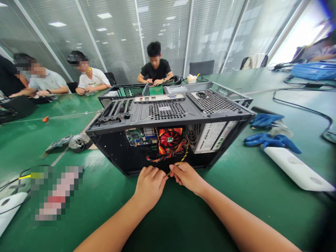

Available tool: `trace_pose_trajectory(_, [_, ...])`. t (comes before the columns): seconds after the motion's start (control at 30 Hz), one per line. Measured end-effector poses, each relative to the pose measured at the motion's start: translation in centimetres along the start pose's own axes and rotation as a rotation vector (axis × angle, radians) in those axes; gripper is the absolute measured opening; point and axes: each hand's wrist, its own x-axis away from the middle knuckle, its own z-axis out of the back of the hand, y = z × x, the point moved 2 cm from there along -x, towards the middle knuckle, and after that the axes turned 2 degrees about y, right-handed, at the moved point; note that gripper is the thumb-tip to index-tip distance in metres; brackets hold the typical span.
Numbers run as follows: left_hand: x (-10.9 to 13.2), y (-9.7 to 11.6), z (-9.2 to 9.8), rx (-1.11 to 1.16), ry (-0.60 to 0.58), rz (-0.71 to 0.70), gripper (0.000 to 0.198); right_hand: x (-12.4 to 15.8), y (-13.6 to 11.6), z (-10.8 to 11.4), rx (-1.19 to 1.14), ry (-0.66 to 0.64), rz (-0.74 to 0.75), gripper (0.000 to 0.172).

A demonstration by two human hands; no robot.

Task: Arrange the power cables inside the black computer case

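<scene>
An open black computer case [112,147] lies in front of me, its perforated back panel facing up. Inside it show a green circuit board [136,135], a red cooling fan [169,139] and a power supply [211,137] with a white label. A twisted yellow-and-black cable [187,151] runs from the case down to my hands. My right hand [185,175] pinches this cable between thumb and fingers. My left hand [151,182] is closed beside it, fingertips on the cable's lower end. Whatever connector sits there is hidden by the fingers.
Another open case [120,91] stands behind mine. Blue gloves [273,140] and a white power strip [296,168] lie at right, a blue basket [315,71] farther back. Metal parts [78,141] and a blurred-out flat object [59,194] lie left. Several people sit around the green table [110,213].
</scene>
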Motion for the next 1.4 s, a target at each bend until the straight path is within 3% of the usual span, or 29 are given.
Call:
trace_pose_trajectory(0.5, [-0.3, -0.2, 0.0, 0.042, -0.076, 0.066, 0.019, -0.1, 0.3, -0.1, -0.002, -0.055, 0.044, 0.043])
trace_pose_trajectory(1.0, [-0.1, -0.3, 0.1, 0.028, 0.037, 0.017, 0.02, 0.3, -0.7, 0.3, -0.143, 0.031, 0.019, 0.044])
trace_pose_trajectory(1.4, [-0.3, -0.2, 0.1, 0.083, -0.024, 0.067, 0.02, 0.0, -0.2, 0.3, -0.034, 0.009, 0.084, 0.037])
